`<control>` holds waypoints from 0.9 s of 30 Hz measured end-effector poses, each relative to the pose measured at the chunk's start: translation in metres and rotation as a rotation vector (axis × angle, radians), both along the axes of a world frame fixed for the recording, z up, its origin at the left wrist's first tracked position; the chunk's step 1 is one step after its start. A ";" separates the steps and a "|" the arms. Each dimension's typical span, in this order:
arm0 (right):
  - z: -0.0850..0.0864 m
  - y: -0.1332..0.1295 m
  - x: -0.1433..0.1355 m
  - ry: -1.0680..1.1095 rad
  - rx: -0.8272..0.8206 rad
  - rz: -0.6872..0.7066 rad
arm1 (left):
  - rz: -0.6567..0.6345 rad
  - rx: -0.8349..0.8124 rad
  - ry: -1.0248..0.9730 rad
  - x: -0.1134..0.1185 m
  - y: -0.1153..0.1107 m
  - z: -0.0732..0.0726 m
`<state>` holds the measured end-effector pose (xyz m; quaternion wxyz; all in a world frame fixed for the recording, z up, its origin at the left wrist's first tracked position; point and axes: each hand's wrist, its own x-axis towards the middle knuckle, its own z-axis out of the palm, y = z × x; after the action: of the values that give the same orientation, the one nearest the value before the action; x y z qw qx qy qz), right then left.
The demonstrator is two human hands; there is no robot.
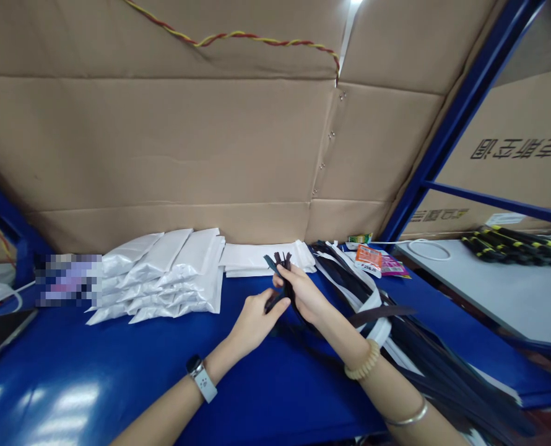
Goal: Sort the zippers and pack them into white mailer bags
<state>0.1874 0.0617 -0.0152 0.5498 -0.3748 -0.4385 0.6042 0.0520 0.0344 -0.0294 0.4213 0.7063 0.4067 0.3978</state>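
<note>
My right hand [306,294] is closed around a bunch of dark zipper-like fabric strips [282,263], whose loose ends stick up above the fingers. Just left of it, my left hand [255,319] pinches a dark folded part of the same strips between thumb and fingers. The strips' lower lengths hang below the hands and are partly hidden by the right forearm. A long pile of black and white strips [410,334] lies on the blue table [238,396] to the right, some of it passing under my right arm.
White sealed packets [173,272] are stacked at the left, with flat white bags [247,257] beside them. Small snack packets [368,257] lie at the back right. A cardboard wall [187,142] closes off the back. Black-and-yellow rods [512,244] rest beyond the blue frame [461,130].
</note>
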 end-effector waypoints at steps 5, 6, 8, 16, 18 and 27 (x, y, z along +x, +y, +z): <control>0.005 -0.005 -0.007 -0.079 0.126 0.008 | 0.019 -0.207 -0.319 -0.004 0.005 0.014; 0.005 -0.008 -0.008 -0.132 0.157 0.040 | 0.003 -0.237 -0.365 -0.004 0.005 0.017; 0.003 -0.012 -0.012 -0.243 0.248 0.075 | -0.024 -0.271 -0.410 -0.004 0.004 0.020; -0.008 -0.019 -0.015 -0.534 0.385 0.155 | 0.014 -0.265 -0.376 -0.004 -0.001 0.018; -0.007 -0.021 -0.015 -0.550 0.372 0.176 | 0.020 -0.251 -0.367 -0.004 0.000 0.016; 0.004 -0.018 -0.010 -0.534 0.452 0.177 | 0.098 -0.177 -0.426 -0.004 0.003 0.017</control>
<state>0.1775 0.0432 -0.0113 0.4304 -0.3489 -0.7199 0.4179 0.0477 0.0373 -0.0121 0.5382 0.5462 0.3755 0.5206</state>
